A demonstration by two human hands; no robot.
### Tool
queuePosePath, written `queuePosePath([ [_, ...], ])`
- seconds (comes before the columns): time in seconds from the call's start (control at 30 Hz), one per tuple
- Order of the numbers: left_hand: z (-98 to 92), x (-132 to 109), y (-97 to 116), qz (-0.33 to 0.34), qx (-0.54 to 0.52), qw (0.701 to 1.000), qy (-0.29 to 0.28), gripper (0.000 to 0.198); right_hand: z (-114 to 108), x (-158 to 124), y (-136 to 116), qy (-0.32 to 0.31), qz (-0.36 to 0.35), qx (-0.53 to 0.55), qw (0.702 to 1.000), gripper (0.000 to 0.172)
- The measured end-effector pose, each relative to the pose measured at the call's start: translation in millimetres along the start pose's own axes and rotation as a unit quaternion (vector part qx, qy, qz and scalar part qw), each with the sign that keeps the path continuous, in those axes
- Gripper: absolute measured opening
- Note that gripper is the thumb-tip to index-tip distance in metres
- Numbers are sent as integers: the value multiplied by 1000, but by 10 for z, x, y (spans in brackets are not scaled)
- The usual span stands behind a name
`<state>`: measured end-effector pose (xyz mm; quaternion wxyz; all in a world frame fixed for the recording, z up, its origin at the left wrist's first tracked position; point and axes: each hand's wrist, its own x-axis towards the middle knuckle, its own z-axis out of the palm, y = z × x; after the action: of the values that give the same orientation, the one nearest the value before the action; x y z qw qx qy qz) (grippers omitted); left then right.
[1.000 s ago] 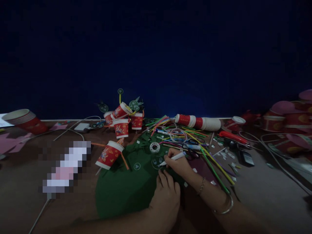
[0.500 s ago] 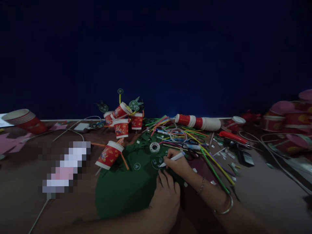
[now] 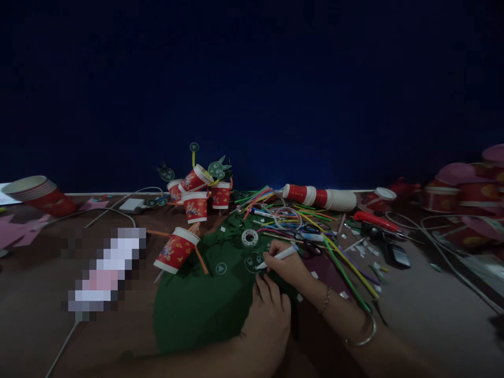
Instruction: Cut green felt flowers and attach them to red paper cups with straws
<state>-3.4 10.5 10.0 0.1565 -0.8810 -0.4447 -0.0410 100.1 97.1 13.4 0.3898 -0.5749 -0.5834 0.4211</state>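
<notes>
Pinched in the fingers of my right hand [image 3: 285, 262] is a white marker [image 3: 285, 252], its tip down on a round face drawing [image 3: 254, 261] in pale lines. The drawing is on dark green paper [image 3: 197, 315] that covers the middle of the table. My left hand [image 3: 270, 310] lies flat on the paper just below the drawing, fingers stretched forward. A small heart-in-circle drawing [image 3: 221, 269] is to the left. Behind the face drawing sits a white tape roll [image 3: 250, 238].
A red paper cup [image 3: 177, 251] with orange stick limbs leans at left, near stacked cup figures [image 3: 196, 207]. Coloured sticks [image 3: 334, 247], scissors [image 3: 311, 245] and a row of nested cups [image 3: 340, 200] lie to the right. A red glue gun [image 3: 378, 221] and white scraps are farther right.
The marker tip has shifted very slightly at the lower part of the face drawing. My left hand stays in place.
</notes>
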Motion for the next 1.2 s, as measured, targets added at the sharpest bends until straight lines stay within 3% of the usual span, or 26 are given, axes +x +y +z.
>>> queuePosePath([
  [0.27,11,-2,12,-2,6,1000,9,24,-1,7,5,0,0,9,1000,17],
  [0.47,2,4,1,1,3,1000,4,24,-4,25,-1,29,-2,78,997,24],
  [1.2,23,1,7,5,8,1000,17,25,15,31,69,19,-28,-15,999,17],
])
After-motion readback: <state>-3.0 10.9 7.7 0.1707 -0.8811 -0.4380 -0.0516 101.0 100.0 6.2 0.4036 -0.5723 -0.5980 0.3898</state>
